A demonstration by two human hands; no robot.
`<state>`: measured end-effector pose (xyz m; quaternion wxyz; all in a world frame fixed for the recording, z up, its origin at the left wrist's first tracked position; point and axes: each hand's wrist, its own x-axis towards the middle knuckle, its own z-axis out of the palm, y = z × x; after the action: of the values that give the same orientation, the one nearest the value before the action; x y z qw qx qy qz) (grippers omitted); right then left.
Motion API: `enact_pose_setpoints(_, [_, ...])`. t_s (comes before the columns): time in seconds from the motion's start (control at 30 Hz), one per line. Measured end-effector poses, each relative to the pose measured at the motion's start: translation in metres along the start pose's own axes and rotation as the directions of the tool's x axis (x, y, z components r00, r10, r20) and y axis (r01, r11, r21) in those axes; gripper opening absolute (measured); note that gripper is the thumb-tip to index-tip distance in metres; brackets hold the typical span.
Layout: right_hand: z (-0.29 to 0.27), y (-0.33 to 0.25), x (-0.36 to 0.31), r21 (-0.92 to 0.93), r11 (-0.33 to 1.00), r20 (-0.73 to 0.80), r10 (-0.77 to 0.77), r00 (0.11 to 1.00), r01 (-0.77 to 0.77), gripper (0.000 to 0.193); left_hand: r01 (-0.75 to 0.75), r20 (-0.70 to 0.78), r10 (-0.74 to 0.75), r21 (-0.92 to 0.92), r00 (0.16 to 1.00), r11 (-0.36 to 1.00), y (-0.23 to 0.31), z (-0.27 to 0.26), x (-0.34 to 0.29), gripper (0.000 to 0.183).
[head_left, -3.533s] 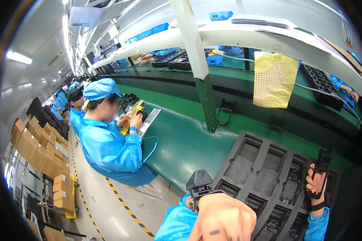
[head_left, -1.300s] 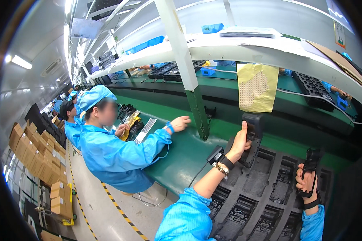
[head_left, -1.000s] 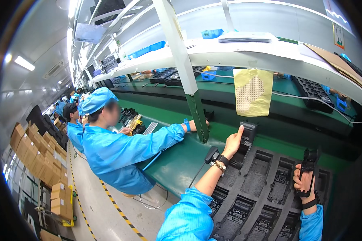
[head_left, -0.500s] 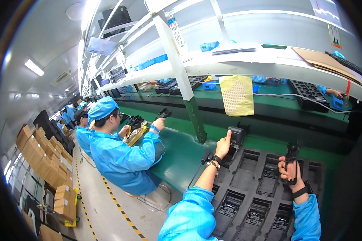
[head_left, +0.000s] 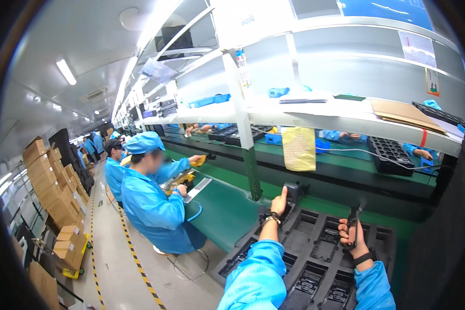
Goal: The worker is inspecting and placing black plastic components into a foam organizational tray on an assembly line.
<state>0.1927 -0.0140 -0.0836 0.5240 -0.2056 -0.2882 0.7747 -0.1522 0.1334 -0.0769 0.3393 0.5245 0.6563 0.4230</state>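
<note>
A large black moulded tray [head_left: 315,253] with several recesses stands in front of me, held at its far edge. My left hand [head_left: 280,200] grips the tray's upper left corner, beside a small black block [head_left: 293,191]. My right hand [head_left: 351,236] is closed around the tray's upper right rim, thumb on top. Both my sleeves are blue, and a black strap circles each wrist.
The green workbench [head_left: 227,212] runs left to right beneath the tray, with a green post [head_left: 252,178] rising to a white shelf. A seated person in blue [head_left: 152,204] works at the bench on my left. Cardboard boxes [head_left: 49,196] line the aisle. Another black tray [head_left: 392,155] lies across the bench.
My view has tilted upward, showing more shelf and ceiling. Both hands still hold the tray's far edge. The seated person drew an arm back and now holds a yellow tool out.
</note>
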Motion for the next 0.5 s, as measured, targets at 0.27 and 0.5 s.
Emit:
enact_pose_setpoints(0.27, [0.007,-0.003,0.0,-0.02,0.999,-0.055,-0.034,0.998,0.033,0.056,-0.145,-0.107,0.13,-0.143,0.986,0.979,-0.02,0.01,0.013,0.086])
enact_pose_setpoints(0.5, [0.024,0.005,0.001,-0.068,0.993,-0.18,-0.112,0.977,0.101,0.06,0.065,0.299,0.027,-0.294,0.954,0.954,-0.008,-0.012,0.012,0.075])
